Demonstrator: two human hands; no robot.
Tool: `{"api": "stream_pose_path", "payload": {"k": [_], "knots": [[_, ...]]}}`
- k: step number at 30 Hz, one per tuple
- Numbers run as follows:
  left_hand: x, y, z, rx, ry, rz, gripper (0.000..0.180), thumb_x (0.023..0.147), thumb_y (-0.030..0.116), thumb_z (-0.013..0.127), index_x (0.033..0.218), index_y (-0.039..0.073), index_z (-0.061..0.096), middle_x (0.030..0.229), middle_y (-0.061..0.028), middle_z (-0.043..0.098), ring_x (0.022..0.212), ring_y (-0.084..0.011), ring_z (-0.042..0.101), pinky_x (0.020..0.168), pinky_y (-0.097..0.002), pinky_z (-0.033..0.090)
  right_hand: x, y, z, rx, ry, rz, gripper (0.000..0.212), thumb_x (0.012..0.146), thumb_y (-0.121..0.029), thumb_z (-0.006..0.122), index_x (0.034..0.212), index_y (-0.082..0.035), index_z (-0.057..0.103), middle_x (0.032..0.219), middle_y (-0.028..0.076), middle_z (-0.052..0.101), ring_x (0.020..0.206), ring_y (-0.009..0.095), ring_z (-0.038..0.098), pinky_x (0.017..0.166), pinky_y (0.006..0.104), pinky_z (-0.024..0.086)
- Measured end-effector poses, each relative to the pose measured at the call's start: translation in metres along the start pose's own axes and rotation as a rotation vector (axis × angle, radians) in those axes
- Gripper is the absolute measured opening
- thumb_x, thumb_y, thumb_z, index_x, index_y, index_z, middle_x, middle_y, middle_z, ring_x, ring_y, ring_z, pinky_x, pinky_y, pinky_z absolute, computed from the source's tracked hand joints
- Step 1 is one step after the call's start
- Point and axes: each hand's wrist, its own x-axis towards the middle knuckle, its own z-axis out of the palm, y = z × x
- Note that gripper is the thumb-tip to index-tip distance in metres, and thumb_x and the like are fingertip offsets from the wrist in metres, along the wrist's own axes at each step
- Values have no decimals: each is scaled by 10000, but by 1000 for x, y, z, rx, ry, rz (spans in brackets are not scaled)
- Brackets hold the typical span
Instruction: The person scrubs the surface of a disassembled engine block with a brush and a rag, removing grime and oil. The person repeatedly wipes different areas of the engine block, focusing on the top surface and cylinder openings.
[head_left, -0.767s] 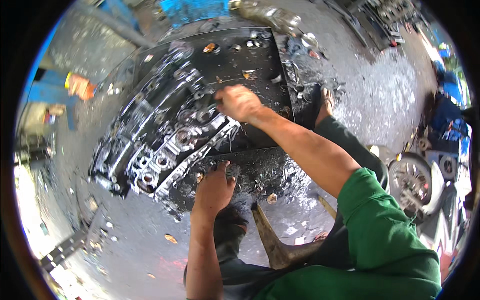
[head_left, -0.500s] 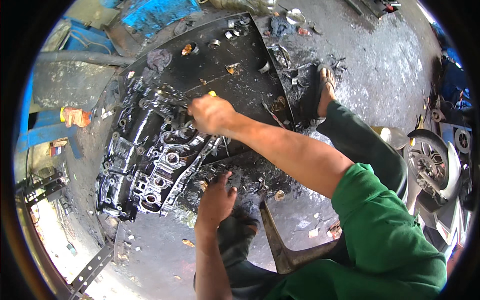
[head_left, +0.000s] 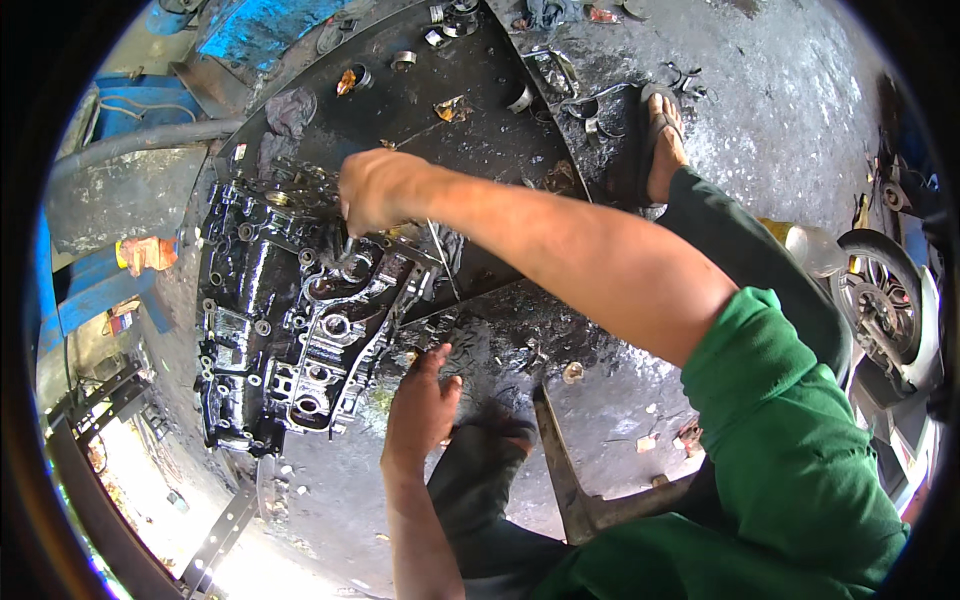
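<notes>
An oily dark engine block [head_left: 240, 345], with bolt holes and round bores along its exposed side, lies on a black sheet-metal panel [head_left: 420, 95]. My right hand [head_left: 380, 190] is a closed fist above the block's far right part. A short dark metal piece shows just below the fist; what I grip is mostly hidden. Nearer to me, my left hand [head_left: 422, 405] hovers beside the block's near right edge, fingers stretched out and holding nothing.
Ring-shaped metal parts [head_left: 404, 60] and a dark rag [head_left: 290, 112] lie on the panel. Curved metal shells [head_left: 590, 120] are on the floor beside my sandalled foot [head_left: 664, 145]. A thick pipe [head_left: 140, 140] runs at left; a motorcycle wheel [head_left: 880, 300] stands at right.
My right fist has shifted left over the block; the yellow end seen above it earlier no longer shows. The left hand stays near the block, fingers still extended. The whole view has shifted slightly.
</notes>
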Motion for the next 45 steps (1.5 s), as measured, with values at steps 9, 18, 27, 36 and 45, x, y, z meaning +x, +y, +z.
{"api": "stream_pose_path", "payload": {"k": [9, 18, 27, 36, 45], "knots": [[22, 15, -41, -206, 428, 6, 308, 917, 81, 583, 1218, 15, 568, 949, -115, 701, 850, -198, 677, 776, -335, 520, -79, 73, 80, 1325, -228, 548, 405, 866, -371, 731, 660, -71, 554, 518, -9, 435, 386, 101, 334, 366, 277, 270], [5, 13, -28, -320, 398, -16, 327, 941, 95, 589, 1255, 10, 554, 980, -101, 669, 860, -135, 633, 775, -276, 510, -165, 157, 157, 106, 111, 840, 279, 904, -234, 521, 841, -55, 725, 905, 165, 712, 952, 306, 689, 830, 383, 552], [-11, 5, -33, -109, 190, -70, 427, 923, 196, 612, 1319, 77, 506, 1126, -161, 656, 997, -310, 651, 868, -404, 507, -128, 67, 136, 302, 17, 608, 451, 898, -340, 581, 1247, -54, 571, 1001, 223, 680, 1014, 324, 653, 898, 412, 504], [-73, -36, -39, -82, 289, 20, 422, 904, 233, 592, 1281, 62, 512, 1115, -226, 652, 1045, -428, 604, 881, -490, 483, -64, -79, 37, 185, 172, 363, 337, 862, -252, 617, 1115, -30, 637, 752, 173, 675, 706, 288, 680, 678, 383, 520], [-138, -87, -40, -125, 480, 50, 431, 895, 226, 576, 1248, -9, 500, 1097, -268, 629, 988, -451, 611, 865, -507, 488, -45, -72, 92, 910, 196, 509, 244, 921, -127, 627, 1141, -36, 574, 584, -16, 448, 430, 79, 372, 354, 271, 265]]}}
